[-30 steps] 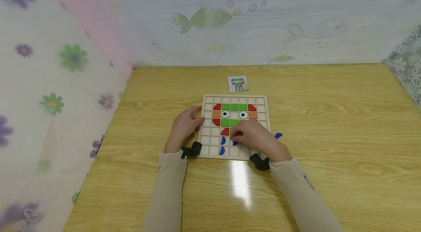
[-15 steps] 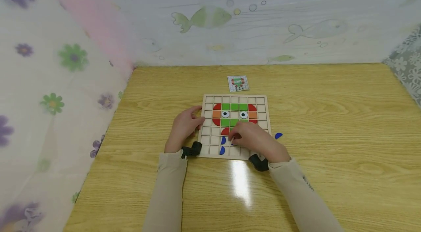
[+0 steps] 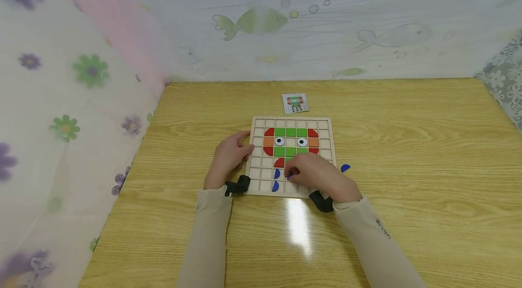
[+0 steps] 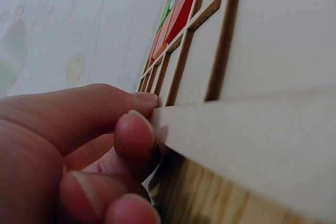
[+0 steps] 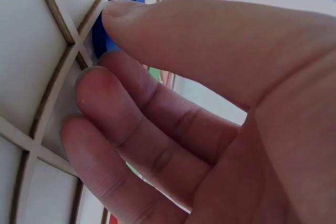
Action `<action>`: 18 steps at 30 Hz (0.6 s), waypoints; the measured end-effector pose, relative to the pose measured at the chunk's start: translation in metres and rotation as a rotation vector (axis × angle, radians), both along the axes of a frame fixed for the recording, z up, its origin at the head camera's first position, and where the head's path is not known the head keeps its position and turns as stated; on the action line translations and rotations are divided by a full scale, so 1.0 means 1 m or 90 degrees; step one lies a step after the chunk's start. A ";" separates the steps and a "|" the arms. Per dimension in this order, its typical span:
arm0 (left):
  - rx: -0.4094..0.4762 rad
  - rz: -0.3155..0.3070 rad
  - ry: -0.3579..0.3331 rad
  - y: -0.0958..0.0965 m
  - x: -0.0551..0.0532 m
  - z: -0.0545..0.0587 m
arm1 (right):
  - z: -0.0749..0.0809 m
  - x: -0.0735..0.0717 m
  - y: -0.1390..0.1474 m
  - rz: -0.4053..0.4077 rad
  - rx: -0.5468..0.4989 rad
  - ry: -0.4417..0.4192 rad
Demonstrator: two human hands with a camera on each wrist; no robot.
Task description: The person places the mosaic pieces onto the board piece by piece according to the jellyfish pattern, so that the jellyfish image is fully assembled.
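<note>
A wooden grid board [image 3: 256, 173] lies on the table, bearing a figure of green, red and orange pieces with two round eye pieces. My left hand [image 3: 229, 155] grips the board's left edge, fingertips against the rim [image 4: 184, 129] in the left wrist view. Low over the board, my right hand [image 3: 320, 173] pinches a blue half-circle piece [image 5: 100, 35] between thumb and index finger, at a cell in the lower rows. Two blue half-circles [image 3: 277, 173] sit in cells just left of it. The right hand hides some lower right cells.
Right of the board lies a loose blue half-circle [image 3: 345, 168] on the table. Behind the board is a small picture card [image 3: 295, 103] showing a similar figure. A curtain-like wall with fish drawings [image 3: 261, 22] borders the table's far side.
The right fingers have shifted slightly left and re-angled the blue half-circle piece at the same cell. The left hand has stayed at the board's edge.
</note>
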State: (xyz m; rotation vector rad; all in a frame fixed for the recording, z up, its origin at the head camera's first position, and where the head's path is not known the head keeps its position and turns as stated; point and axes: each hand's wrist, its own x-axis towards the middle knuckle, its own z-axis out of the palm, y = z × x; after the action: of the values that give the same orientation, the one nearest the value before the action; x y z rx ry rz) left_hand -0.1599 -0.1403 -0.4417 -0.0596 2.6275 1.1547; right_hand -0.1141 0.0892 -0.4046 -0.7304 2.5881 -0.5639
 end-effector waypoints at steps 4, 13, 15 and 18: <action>0.008 0.000 -0.004 0.000 0.000 0.000 | 0.001 0.001 0.000 -0.003 0.004 0.006; 0.001 0.003 -0.008 0.001 0.000 0.002 | 0.004 0.001 0.004 -0.005 -0.011 0.008; -0.007 0.002 -0.009 0.001 0.000 0.002 | 0.005 0.000 0.008 -0.009 -0.020 0.006; -0.012 0.002 -0.009 0.001 0.000 0.002 | 0.007 -0.003 0.015 -0.025 -0.025 0.004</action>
State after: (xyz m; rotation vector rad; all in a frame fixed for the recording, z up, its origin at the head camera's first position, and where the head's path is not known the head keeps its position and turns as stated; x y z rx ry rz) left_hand -0.1600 -0.1389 -0.4401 -0.0748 2.6259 1.1270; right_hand -0.1168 0.1041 -0.3971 -0.6958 2.6099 -0.6278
